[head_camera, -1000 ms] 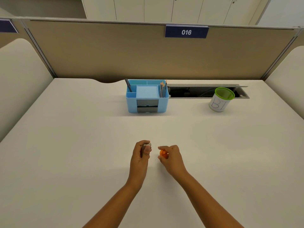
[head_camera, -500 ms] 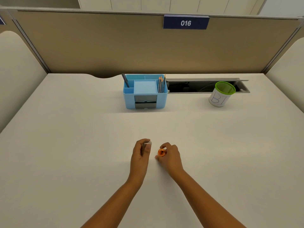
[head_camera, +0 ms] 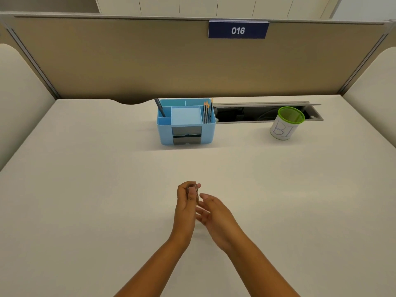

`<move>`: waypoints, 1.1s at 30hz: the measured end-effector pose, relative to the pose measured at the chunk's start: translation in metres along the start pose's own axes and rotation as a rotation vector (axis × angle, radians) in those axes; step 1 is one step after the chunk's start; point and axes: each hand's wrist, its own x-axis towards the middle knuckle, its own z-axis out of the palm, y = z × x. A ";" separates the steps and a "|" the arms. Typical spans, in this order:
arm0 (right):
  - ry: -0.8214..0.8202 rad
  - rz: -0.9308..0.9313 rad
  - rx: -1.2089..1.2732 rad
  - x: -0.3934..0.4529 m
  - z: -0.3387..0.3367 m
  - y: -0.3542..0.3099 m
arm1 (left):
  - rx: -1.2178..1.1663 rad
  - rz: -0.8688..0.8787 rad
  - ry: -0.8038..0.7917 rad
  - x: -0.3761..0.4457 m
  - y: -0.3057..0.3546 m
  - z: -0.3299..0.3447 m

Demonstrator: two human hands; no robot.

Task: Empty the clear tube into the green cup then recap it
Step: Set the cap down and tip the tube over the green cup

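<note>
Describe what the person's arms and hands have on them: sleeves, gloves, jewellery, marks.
Both forearms are bare as far as the bottom edge of the picture; no sleeve shows. The left hand and right hand wear no gloves. No ring, watch, bracelet or marking is visible, though the fingers are small and slightly blurred.

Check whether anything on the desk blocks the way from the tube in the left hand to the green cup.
Nothing visible does. The clear tube in the left hand has bare desk between it and the green cup; the blue organizer stands off to the left.

Left hand (head_camera: 186, 203) curled closed; right hand (head_camera: 211, 213) beside it, seemingly loosely spread.
</note>
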 end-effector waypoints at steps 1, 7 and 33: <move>-0.016 0.039 0.161 -0.001 0.000 0.000 | -0.007 0.003 -0.003 0.000 0.002 0.002; -0.059 0.199 0.593 -0.003 -0.004 -0.012 | -0.020 0.056 -0.064 0.002 0.007 0.009; 0.373 -0.323 0.697 0.039 -0.096 -0.141 | 0.764 0.118 -0.220 0.059 -0.058 -0.034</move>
